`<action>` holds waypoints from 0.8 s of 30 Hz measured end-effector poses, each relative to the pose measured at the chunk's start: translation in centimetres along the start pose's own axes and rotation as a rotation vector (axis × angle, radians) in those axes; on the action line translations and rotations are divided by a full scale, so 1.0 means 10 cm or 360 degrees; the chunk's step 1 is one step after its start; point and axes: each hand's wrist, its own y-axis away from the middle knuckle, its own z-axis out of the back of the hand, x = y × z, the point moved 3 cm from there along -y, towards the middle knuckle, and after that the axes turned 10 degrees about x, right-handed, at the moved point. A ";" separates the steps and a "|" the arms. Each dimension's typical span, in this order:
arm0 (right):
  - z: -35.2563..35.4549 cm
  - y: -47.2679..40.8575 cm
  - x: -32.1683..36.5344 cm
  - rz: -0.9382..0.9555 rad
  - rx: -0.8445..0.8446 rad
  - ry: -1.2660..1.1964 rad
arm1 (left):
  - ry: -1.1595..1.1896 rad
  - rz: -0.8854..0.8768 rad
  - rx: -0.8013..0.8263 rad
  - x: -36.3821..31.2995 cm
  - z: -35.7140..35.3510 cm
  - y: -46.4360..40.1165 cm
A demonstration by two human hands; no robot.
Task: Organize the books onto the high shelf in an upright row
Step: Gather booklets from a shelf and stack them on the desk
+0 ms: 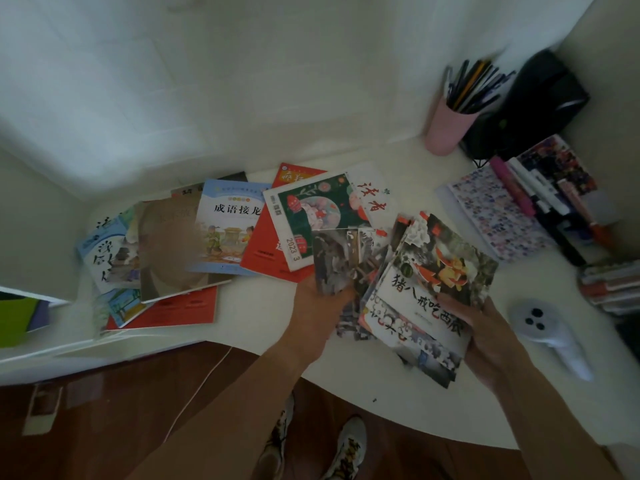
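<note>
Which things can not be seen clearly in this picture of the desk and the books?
Head view only:
- High shelf: outside the frame.
- Brown book: cover blurred, title unreadable.
- Red book: mostly covered by other books.
- Left hand fingertips: hidden under the picture books.
- Black object: too dark to identify.

You are standing in a home study corner. A white table sits against plain white walls, above a brown wooden floor. Children's picture books lie scattered across it, beside a pink cup of pens, a patterned notebook with markers, and a white game controller.
</note>
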 end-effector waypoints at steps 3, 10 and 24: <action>0.04 0.07 -0.01 -0.0108 -0.0028 -0.0030 | 0.0023 0.0033 0.0017 -0.10 -0.10 -0.01; 0.33 0.29 0.08 -0.0171 -0.0138 -0.0275 | 0.0231 0.0143 -0.0107 -0.16 0.13 -0.07; 0.23 0.28 -0.03 -0.0138 -0.0094 -0.0148 | 0.0462 0.0288 0.0109 0.08 -0.10 0.06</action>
